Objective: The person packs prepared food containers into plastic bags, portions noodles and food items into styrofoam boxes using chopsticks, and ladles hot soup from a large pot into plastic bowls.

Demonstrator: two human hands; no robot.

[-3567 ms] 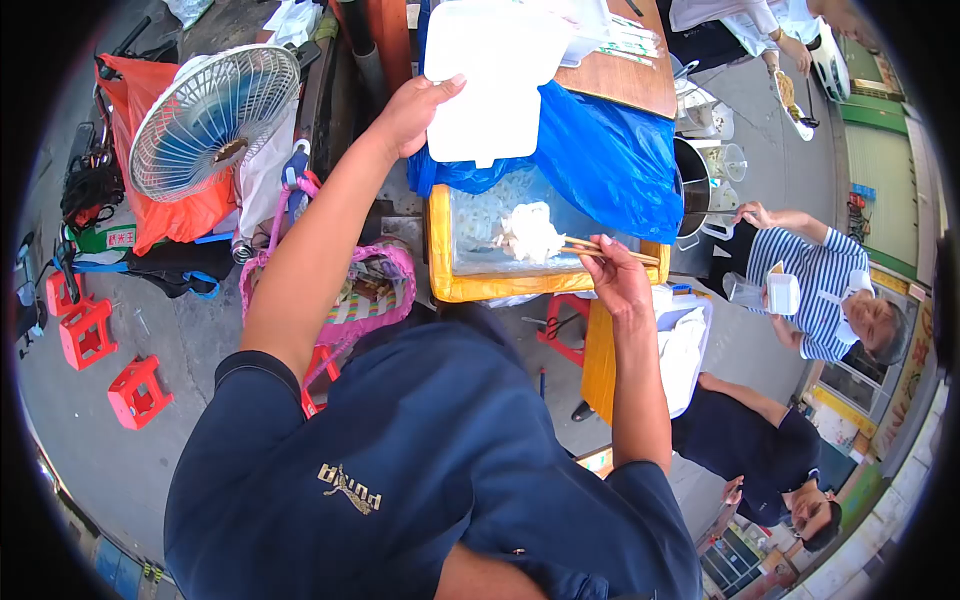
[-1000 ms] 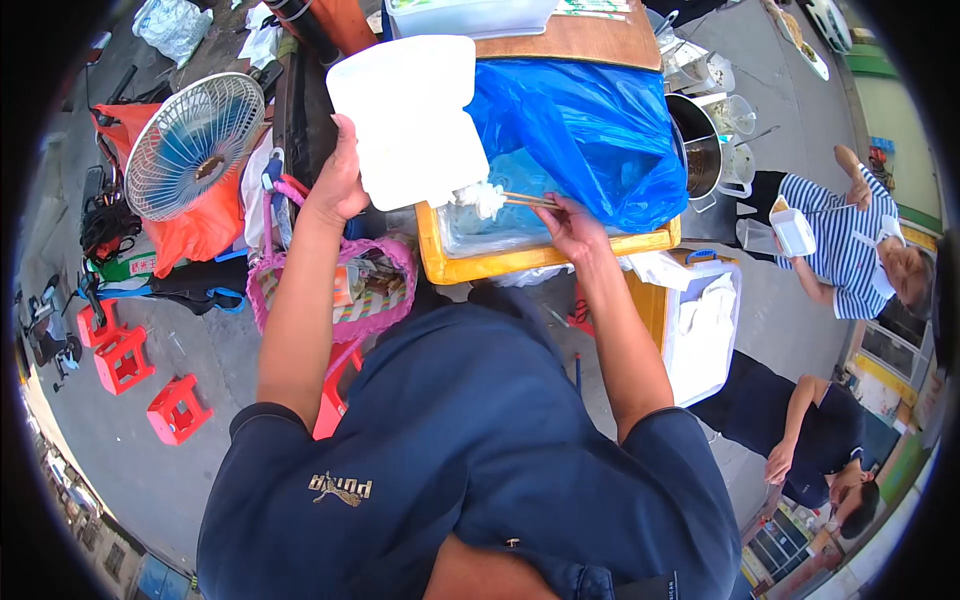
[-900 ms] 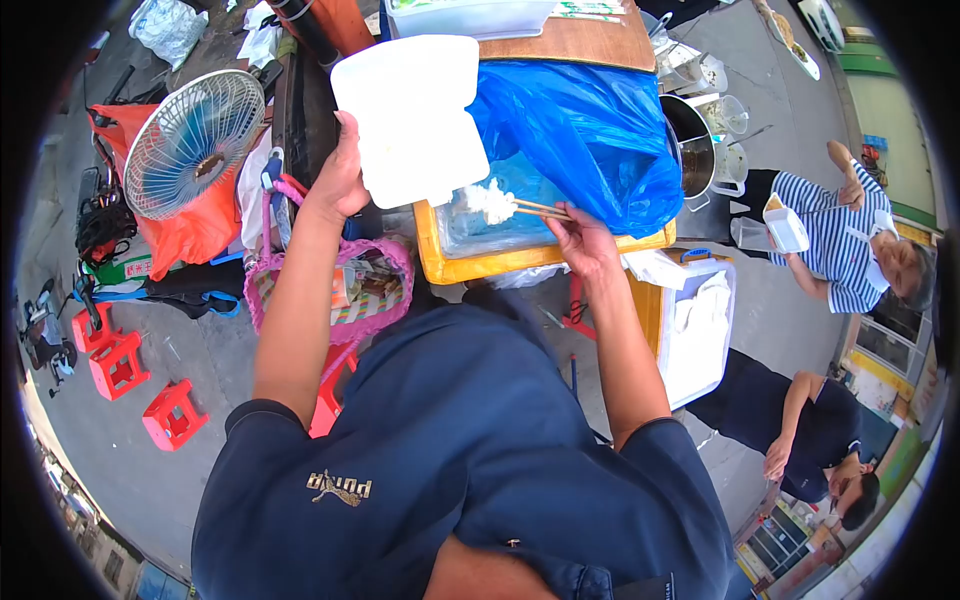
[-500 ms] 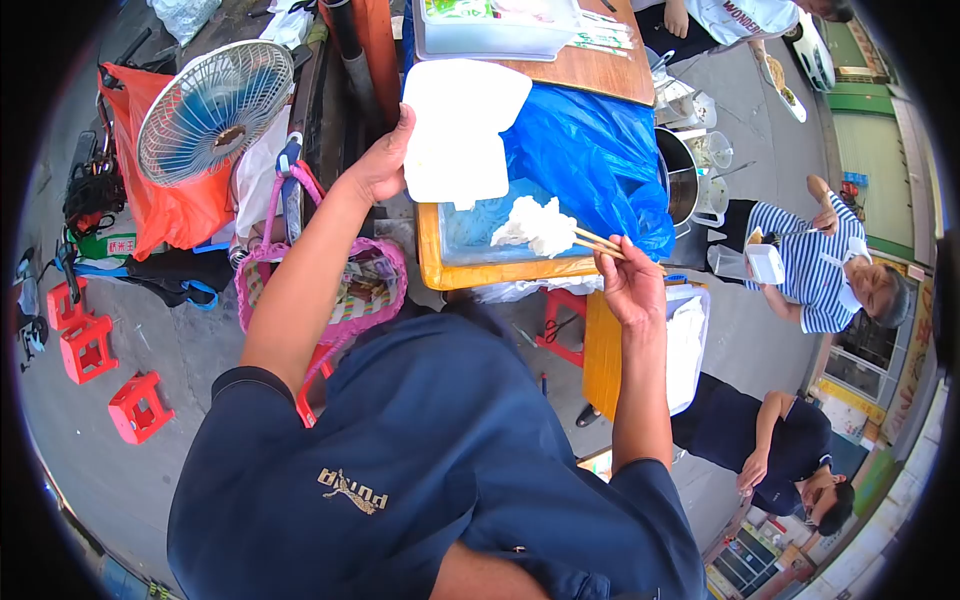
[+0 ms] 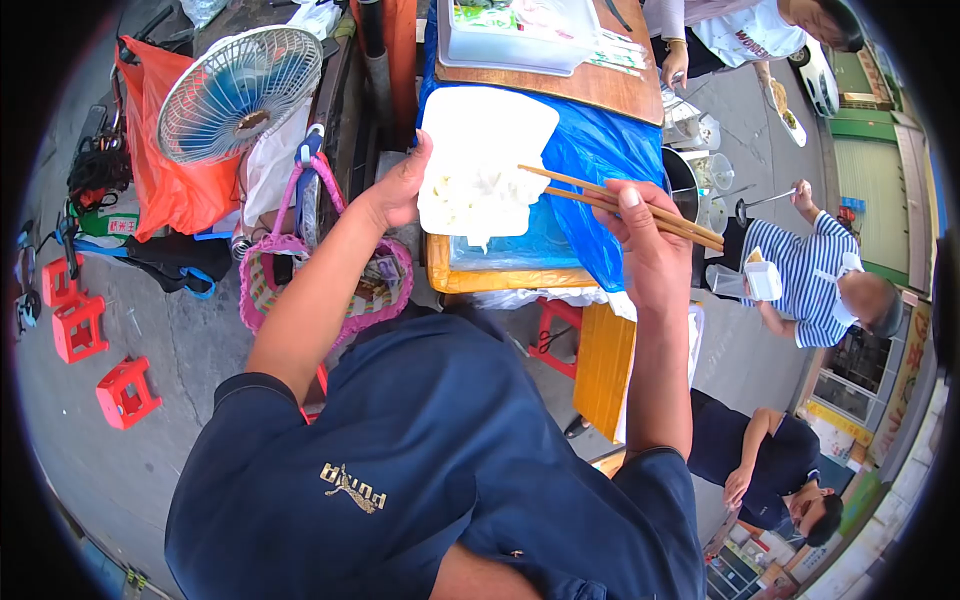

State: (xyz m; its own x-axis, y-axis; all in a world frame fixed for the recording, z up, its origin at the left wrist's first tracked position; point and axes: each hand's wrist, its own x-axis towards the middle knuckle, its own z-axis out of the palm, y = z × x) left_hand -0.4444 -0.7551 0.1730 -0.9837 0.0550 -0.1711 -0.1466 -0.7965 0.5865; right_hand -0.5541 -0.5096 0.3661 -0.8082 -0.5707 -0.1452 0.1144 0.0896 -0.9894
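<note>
A white lidded takeaway box [image 5: 490, 115] hangs opened over the table, its left edge gripped by my left hand [image 5: 395, 190]. White noodles [image 5: 485, 200] lie in its lower half, with a bit dangling over the front rim. My right hand [image 5: 645, 225] is closed around a pair of wooden chopsticks [image 5: 580, 190]. Their tips reach the right side of the box, at the noodles. Below the box is a shallow tray [image 5: 520, 250] that looks blue, partly covered by a blue plastic sheet [image 5: 590, 140].
A clear plastic bin [image 5: 520, 45] and wrapped chopsticks [image 5: 620, 50] sit on a wooden board [image 5: 480, 75]. Left are a fan [image 5: 240, 95], a pink basket [image 5: 395, 290] and red stools [image 5: 128, 392]. A metal pot [image 5: 680, 180] and several people, one in a striped shirt [image 5: 790, 265], are at right.
My right hand has carried the white noodles from above the tray up into the box; the chopsticks now point left at it. The person in stripes has raised a ladle.
</note>
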